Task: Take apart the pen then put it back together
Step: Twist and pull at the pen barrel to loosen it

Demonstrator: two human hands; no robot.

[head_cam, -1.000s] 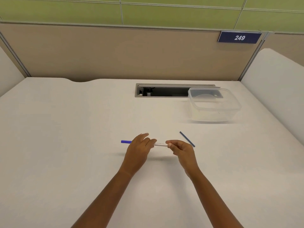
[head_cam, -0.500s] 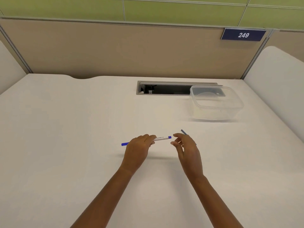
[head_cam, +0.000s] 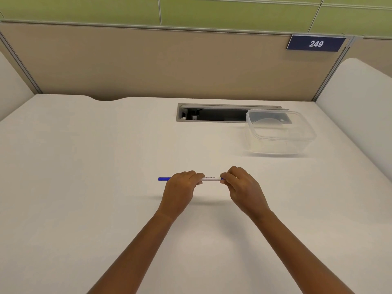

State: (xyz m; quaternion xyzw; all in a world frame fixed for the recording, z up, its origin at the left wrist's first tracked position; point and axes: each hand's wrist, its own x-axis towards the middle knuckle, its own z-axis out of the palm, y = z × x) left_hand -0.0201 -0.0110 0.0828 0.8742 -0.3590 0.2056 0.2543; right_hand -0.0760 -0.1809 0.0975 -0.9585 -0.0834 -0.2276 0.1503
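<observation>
A white pen (head_cam: 210, 178) with a blue cap at its left end is held level a little above the white desk (head_cam: 84, 187). My left hand (head_cam: 180, 192) grips the pen's left half, with the blue cap sticking out to the left. My right hand (head_cam: 240, 187) pinches the pen's right end, where a bit of blue shows at the fingertips. The thin dark blue refill seen earlier on the desk is hidden now, behind my right hand or in it.
A clear plastic container (head_cam: 280, 134) stands at the back right of the desk. Behind it is an open cable slot (head_cam: 212, 114) in the desk. Beige partition walls close the back and sides, with a sign reading 249 (head_cam: 316, 43).
My right hand let go of the pen's right end, opened briefly, then came back and closed on that end. The refill on the desk is no longer visible.
</observation>
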